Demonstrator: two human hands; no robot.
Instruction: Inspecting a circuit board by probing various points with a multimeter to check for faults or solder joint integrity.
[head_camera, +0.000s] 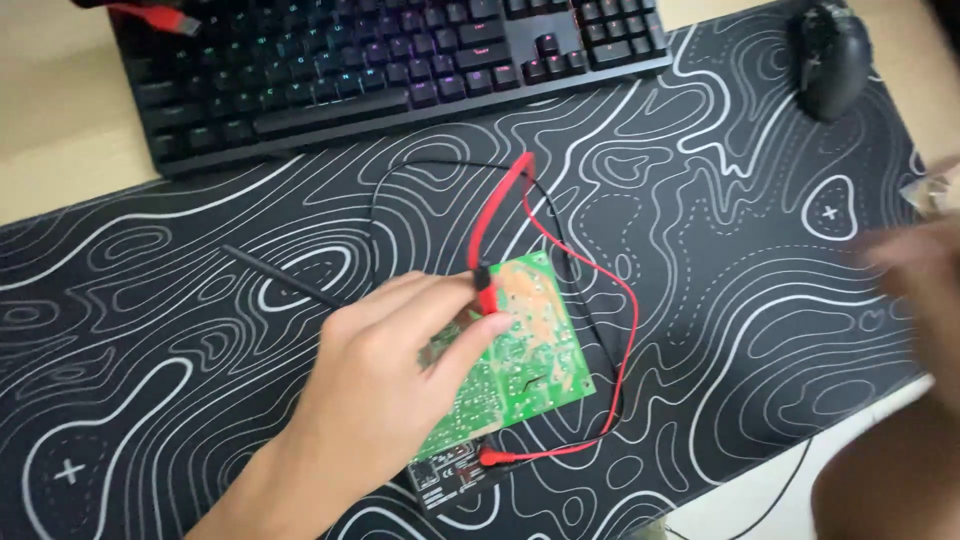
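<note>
My left hand (385, 385) lies over a green circuit board (535, 345) on a black desk mat with white contour lines. Its index finger and thumb pinch the lower end of a red test probe (498, 215), whose tip meets the board. The probe's red lead (618, 330) loops round the board's right side to a plug in a small black meter (450, 478), partly under the board. A black probe (280, 275) lies loose on the mat to the left. My right hand (925, 290) is a blur at the right edge, away from the board; its fingers cannot be made out.
A black keyboard (390, 65) with lit keys spans the far side. A black mouse (830, 55) sits at the top right. The desk mat (150, 330) ends near the lower right, where pale desk shows.
</note>
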